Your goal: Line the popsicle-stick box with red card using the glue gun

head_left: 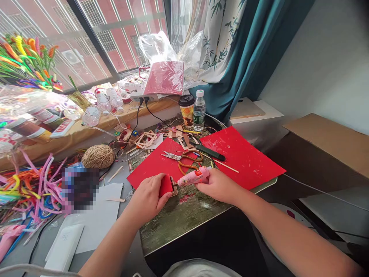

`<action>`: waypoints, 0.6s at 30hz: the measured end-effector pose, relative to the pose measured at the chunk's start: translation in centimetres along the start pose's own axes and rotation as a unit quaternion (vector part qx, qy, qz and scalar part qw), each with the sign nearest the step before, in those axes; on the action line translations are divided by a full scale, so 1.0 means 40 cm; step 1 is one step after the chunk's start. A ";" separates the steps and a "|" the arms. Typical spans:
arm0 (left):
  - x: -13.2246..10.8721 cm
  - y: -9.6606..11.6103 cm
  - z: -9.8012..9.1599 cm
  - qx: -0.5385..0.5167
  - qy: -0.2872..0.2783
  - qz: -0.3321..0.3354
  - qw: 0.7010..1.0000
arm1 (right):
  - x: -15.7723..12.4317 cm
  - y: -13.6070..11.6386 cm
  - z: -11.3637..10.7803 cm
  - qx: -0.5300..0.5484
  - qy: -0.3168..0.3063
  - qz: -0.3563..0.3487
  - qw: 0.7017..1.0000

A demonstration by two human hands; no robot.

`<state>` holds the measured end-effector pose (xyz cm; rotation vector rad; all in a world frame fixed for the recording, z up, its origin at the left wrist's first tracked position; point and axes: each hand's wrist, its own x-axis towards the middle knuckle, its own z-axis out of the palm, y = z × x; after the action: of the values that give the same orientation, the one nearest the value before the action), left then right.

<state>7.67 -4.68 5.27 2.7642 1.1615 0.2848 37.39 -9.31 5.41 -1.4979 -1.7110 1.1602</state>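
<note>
While both hands meet near the front of a green worktable (178, 219), the left hand (148, 194) is curled around a small red block (165, 185), gripping it with a little wooden frame (173, 186) at its right end. The right hand (219, 186) is closed around a pink glue gun (193, 176), whose nozzle touches that frame.

The left thumb and fingertips sit just beside the nozzle, so hot glue could likely reach skin. A drip could also land on the table, and the light frame might slide if the grip loosens.

Just beyond lie red paper sheets (245, 154) with orange-handled scissors (184, 157) on them. To the left are a ball of twine (98, 156) and a heap of pipe cleaners (34, 188). Farther off, a lidded cup (187, 110) and a water bottle (199, 109) stand below the window.
</note>
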 end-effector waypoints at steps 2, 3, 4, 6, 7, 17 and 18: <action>0.000 -0.001 0.001 0.000 0.003 0.001 1.000 | 0.000 0.001 0.000 0.003 -0.007 -0.002 1.000; 0.000 -0.001 0.001 0.000 0.003 0.001 1.000 | -0.001 0.001 0.000 0.003 -0.004 -0.002 1.000; 0.000 -0.002 0.001 0.000 0.002 0.001 1.000 | -0.002 0.001 0.000 0.003 -0.003 -0.004 1.000; 0.000 -0.003 0.000 0.000 -0.001 0.001 1.000 | -0.003 0.000 -0.001 0.004 -0.006 -0.010 1.000; 0.000 -0.003 0.000 0.000 -0.002 0.001 1.000 | -0.004 0.000 -0.001 0.004 -0.009 -0.012 1.000; 0.001 0.001 -0.002 -0.004 -0.002 -0.004 1.000 | -0.008 0.010 0.002 -0.012 -0.003 -0.019 1.000; 0.001 0.001 -0.003 -0.004 -0.001 -0.003 1.000 | -0.009 0.009 0.001 -0.014 -0.001 -0.022 1.000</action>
<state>7.71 -4.65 5.40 2.7534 1.1664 0.2849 37.58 -9.67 5.12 -1.4675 -1.7589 1.1200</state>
